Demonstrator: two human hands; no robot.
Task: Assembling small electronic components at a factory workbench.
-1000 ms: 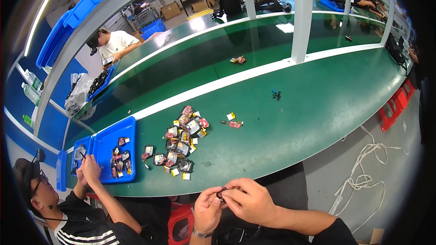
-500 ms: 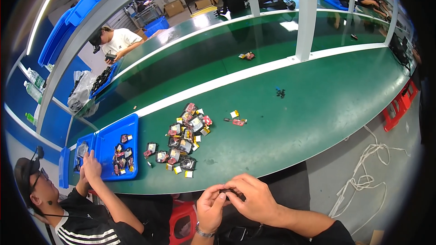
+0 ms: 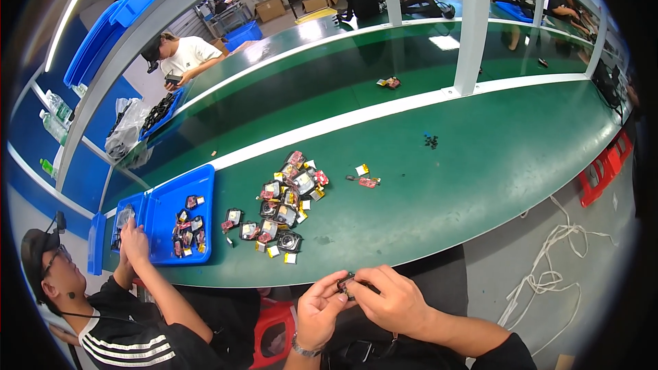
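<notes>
Small dark part [image 3: 347, 286] w/ a reddish bit sits just below the near edge of the long green worktop [image 3: 480, 171], pinched between both hands. Left hand [image 3: 317, 308] fingers clenched on its left end; right hand [image 3: 392, 298] fingers grasp it from the right, thumb on top. Just beyond on the worktop: heap of small black-and-red parts [image 3: 284, 202] w/ yellow tabs. Left of heap, blue plastic tray [image 3: 179, 195] w/ more parts; a co-worker's hand [image 3: 133, 240] at its edge.

parts pile [image 3: 288, 205] on table [image 3: 480, 171], tray [image 3: 179, 216] left
</notes>
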